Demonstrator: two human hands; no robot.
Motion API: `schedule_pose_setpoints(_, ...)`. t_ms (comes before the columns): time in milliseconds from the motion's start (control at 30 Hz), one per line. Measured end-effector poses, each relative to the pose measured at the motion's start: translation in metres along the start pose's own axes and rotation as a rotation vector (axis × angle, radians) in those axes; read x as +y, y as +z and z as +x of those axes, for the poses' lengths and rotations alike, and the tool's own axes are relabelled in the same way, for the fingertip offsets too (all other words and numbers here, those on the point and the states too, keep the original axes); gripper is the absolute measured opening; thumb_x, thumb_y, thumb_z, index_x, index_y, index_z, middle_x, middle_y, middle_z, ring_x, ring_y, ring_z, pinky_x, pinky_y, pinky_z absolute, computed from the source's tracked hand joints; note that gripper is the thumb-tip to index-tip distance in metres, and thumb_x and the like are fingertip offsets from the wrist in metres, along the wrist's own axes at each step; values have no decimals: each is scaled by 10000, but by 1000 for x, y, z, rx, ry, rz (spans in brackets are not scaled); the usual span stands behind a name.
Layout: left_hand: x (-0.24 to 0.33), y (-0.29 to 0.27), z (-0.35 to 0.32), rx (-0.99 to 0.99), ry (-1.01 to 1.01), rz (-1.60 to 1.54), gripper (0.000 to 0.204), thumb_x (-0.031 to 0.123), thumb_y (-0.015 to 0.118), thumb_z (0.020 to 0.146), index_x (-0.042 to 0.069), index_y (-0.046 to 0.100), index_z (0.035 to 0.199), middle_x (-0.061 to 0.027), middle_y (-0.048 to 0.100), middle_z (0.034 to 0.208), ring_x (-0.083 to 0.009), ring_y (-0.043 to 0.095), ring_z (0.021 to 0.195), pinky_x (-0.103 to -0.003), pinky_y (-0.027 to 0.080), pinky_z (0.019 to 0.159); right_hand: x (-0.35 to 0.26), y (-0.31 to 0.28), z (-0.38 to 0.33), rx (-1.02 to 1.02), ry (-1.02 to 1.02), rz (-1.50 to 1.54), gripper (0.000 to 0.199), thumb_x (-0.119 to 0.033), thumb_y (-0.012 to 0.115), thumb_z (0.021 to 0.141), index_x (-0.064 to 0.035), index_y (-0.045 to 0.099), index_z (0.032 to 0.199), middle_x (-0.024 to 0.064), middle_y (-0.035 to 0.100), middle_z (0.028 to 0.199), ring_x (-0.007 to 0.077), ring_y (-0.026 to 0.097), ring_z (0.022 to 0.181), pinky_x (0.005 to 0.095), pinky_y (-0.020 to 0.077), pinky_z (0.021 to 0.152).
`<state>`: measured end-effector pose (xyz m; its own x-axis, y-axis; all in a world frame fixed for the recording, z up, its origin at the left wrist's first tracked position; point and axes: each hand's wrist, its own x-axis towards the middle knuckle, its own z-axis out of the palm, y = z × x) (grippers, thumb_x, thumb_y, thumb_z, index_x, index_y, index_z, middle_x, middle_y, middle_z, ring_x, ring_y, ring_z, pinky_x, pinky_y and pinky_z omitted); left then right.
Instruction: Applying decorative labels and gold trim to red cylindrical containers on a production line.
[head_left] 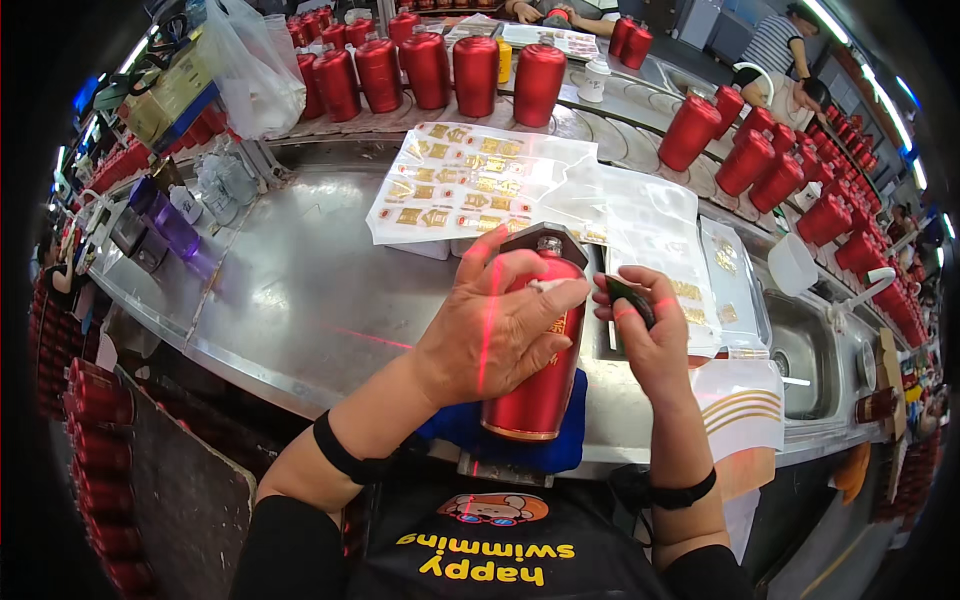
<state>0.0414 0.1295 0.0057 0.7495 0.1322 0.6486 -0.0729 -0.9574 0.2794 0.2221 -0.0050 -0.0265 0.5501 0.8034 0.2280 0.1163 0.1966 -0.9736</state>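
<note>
A shiny red bottle [532, 400] with a metal neck leans on a blue cloth [572, 425] at the bench's front edge. Across its upper side lies my left hand [495, 325], fingers curled over the shoulder and thumb on the front; a white wrap covers one fingertip. My right hand [650, 315], just right of the bottle, grips a small dark rounded scraper [630, 300] between thumb and fingers. Behind the bottle's neck stands a dark angular support [550, 235]. A sheet of gold and red decals [475, 185] lies beyond my hands, and more pale sheets [650, 225] lie to the right.
Red bottles [475, 75] line the conveyor [600, 115] beyond the steel bench [300, 260]. At right are a sink [805, 375], a faucet and a white scoop [793, 262]. A purple cup [172, 222] and a plastic bag [250, 75] are at left. Other people work farther back.
</note>
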Motion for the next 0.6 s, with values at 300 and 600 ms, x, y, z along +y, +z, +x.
schedule_pose_setpoints(300,51,7,-74,62,-124,-75,677,397,715,798,35,527,1339,-105,602,1220,-275,490,1181,-526,233,1127,-90,44,58,-687,-263,-761,209,-158,665,813,-36,597,969,204,659,788,390,654,762,440,521,685)
schedule_pose_setpoints(600,52,23,-101,128,-447,-116,1079,456,814,709,-39,255,1489,-210,479,1369,-367,429,1266,-571,253,1081,-76,50,35,-458,-660,-863,195,-103,758,724,-123,677,900,54,599,820,269,606,799,390,437,752)
